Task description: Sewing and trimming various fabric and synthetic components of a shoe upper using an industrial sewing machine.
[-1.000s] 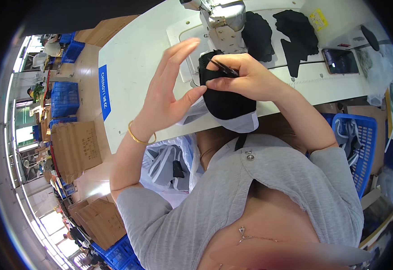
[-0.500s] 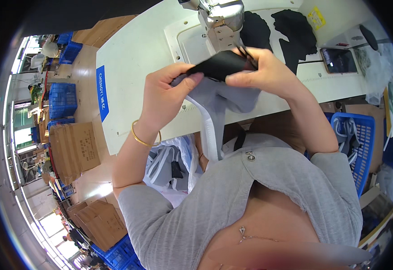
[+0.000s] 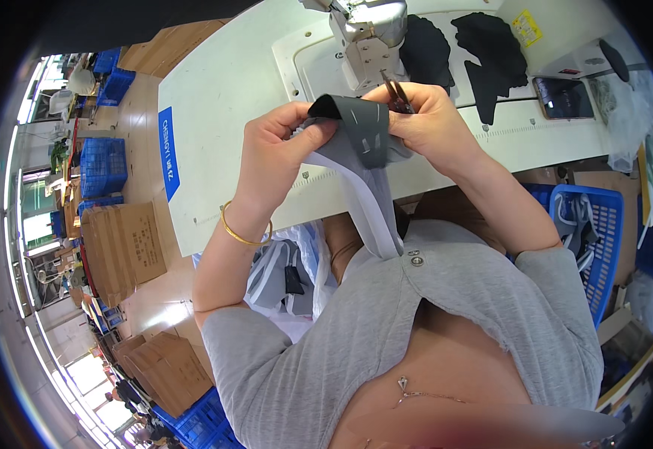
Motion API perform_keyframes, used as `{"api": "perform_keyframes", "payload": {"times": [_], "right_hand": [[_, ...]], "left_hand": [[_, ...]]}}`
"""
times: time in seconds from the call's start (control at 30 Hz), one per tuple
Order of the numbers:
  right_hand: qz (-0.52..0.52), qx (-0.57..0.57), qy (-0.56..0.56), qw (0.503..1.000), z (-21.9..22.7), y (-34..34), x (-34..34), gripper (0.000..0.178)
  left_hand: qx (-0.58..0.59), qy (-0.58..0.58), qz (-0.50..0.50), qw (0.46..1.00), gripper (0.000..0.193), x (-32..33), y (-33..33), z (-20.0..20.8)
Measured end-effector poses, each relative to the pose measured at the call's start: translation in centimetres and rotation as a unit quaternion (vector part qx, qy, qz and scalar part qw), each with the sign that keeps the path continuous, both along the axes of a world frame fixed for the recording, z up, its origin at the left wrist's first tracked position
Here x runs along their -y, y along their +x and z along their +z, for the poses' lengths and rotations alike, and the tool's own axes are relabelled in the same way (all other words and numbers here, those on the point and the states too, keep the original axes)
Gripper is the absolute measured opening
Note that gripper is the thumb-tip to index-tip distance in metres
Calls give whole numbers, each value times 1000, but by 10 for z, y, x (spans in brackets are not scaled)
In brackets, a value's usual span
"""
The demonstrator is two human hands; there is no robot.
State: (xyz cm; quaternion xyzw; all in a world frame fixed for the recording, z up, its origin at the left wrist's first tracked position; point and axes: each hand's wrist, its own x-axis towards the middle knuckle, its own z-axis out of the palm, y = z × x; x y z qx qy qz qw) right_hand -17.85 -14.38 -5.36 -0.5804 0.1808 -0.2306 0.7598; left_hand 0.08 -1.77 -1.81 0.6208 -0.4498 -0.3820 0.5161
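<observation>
Over the front of the sewing table, a black fabric piece (image 3: 368, 133) with short pale marks is stretched between my hands. A grey fabric strip with a white edge (image 3: 368, 213) hangs from it down to my lap. My left hand (image 3: 278, 150), a gold bangle on its wrist, pinches the left end where black and grey meet. The fingers of my right hand (image 3: 435, 123) are closed at the right edge of the piece. Dark thread snips (image 3: 397, 97) are also tucked in that hand, points upward. The fingertips behind the cloth are hidden.
Beyond my hands stands a sewing machine (image 3: 371, 45). Black cut pieces (image 3: 491, 56) and a phone (image 3: 563, 98) lie to its right. A blue basket (image 3: 603, 247) with grey pieces is at right; more grey pieces (image 3: 285, 277) sit below the table edge. Cartons (image 3: 122, 251) stand at left.
The black piece has turned so its marked face shows, folded over at the top. My right hand has shifted slightly down, and the snips show more plainly. The hanging strip has swung right.
</observation>
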Motion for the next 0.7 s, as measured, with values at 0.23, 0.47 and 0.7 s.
{"api": "perform_keyframes", "payload": {"times": [0.23,0.47,0.7], "right_hand": [[73,66,-222,970,-3,-6,6,26],[5,124,-477,870,-4,1,5,34],[15,96,-445,890,3,-7,9,21]], "left_hand": [[-110,99,-105,983,25,14,26,14],[180,148,-282,931,18,27,32,31],[260,135,-335,896,9,32,23,45]]}}
